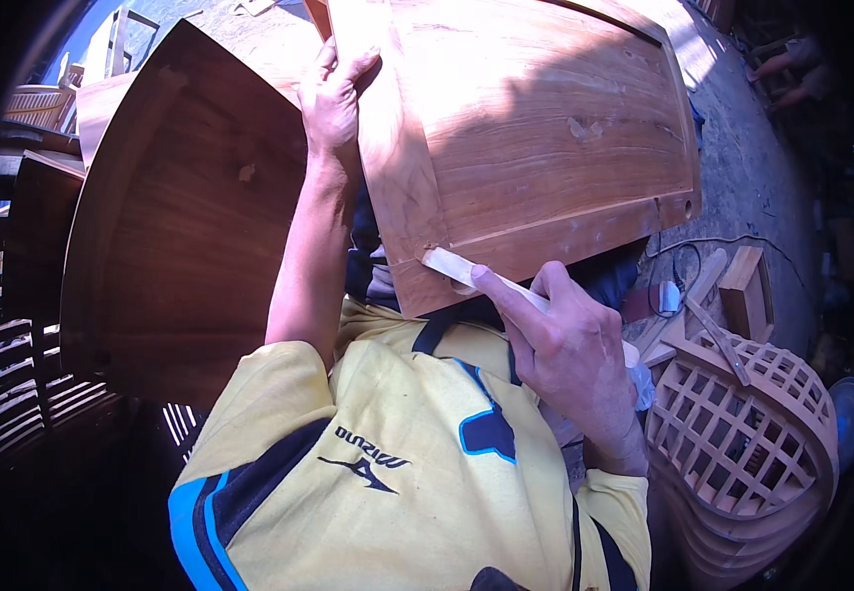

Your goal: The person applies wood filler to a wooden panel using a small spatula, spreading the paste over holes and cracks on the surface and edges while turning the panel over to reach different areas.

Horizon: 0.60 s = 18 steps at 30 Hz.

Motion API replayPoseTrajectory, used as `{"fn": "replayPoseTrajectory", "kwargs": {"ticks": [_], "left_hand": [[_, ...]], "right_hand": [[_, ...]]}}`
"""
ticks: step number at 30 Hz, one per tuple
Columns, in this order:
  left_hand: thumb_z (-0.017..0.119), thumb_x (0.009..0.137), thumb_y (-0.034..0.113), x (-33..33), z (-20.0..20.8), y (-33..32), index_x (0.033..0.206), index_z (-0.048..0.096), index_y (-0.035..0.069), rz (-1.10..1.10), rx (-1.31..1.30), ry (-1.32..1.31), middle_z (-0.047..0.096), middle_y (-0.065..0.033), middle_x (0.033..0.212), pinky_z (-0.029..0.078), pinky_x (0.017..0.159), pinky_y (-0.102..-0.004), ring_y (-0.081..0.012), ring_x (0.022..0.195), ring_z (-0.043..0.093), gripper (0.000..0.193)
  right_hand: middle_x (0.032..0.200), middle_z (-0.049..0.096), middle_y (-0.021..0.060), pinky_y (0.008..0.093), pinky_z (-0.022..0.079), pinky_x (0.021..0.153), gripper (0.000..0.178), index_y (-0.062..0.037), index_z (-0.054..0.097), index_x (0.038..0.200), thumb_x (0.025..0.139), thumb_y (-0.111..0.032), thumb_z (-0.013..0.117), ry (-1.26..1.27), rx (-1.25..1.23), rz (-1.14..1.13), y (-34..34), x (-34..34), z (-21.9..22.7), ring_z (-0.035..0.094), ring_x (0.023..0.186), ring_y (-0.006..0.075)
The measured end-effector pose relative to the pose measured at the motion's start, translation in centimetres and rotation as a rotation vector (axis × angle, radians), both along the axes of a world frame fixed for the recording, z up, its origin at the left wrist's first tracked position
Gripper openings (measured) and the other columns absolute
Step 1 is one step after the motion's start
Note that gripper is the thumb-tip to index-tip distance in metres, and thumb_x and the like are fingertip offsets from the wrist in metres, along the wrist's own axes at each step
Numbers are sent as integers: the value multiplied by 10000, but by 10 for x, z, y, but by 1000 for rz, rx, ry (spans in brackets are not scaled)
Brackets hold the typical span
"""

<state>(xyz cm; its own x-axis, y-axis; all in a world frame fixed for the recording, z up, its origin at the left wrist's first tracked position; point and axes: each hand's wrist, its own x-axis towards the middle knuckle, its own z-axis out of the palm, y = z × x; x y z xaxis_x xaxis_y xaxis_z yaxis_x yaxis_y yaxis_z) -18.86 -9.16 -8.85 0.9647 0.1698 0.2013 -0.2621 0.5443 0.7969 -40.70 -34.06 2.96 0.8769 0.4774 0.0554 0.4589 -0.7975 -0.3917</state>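
Note:
A framed wooden panel (525, 148) leans across my lap, partly in bright sun. My left hand (333, 103) grips its left edge near the top, with the thumb on the edge and the other fingers partly hidden. In my right hand (575, 340) is a flat pale strip (452, 266), held with the index finger stretched along it. The strip's tip touches the panel's lower left corner, beside a small brownish smear (430, 247) at the frame joint. A lighter irregular patch (585, 129) marks the panel's face further right.
Another dark wooden panel (191, 207) stands close on my left, near slatted pieces (13, 384). To the lower right sits a wooden lattice piece (737, 433) with a thin stick (721, 343) across it. Wood offcuts (745, 291) and a dark cable (732, 239) lie beyond.

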Motion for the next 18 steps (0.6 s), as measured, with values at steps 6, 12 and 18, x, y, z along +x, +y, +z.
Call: {"fn": "replayPoseTrajectory", "kwargs": {"ticks": [6, 12, 18], "left_hand": [[632, 983, 5, -2, 6, 0, 1228, 675, -47, 80, 128, -30, 724, -88, 1108, 576, 949, -279, -145, 1039, 695, 254], [637, 981, 1, -5, 8, -5, 1225, 675, -47, 62, 71, -4, 727, -89, 1108, 581, 954, -288, -153, 1026, 704, 252], [633, 988, 10, -6, 7, -5, 1191, 690, -38, 20, 22, -9, 729, -84, 1087, 585, 952, -286, -156, 1024, 707, 216]], "right_hand": [[812, 507, 80, 385, 477, 549, 488, -210, 685, 1362, 895, -81, 741, 14, -31, -97, -5, -6, -2, 602, 670, 228], [821, 515, 84, 386, 484, 549, 490, -205, 676, 1372, 902, -82, 737, 79, 51, -111, -8, -8, -2, 605, 661, 226], [840, 446, 95, 389, 520, 530, 576, -154, 625, 1409, 854, -17, 694, 33, -26, 0, 1, -8, 1, 599, 664, 232]]}}
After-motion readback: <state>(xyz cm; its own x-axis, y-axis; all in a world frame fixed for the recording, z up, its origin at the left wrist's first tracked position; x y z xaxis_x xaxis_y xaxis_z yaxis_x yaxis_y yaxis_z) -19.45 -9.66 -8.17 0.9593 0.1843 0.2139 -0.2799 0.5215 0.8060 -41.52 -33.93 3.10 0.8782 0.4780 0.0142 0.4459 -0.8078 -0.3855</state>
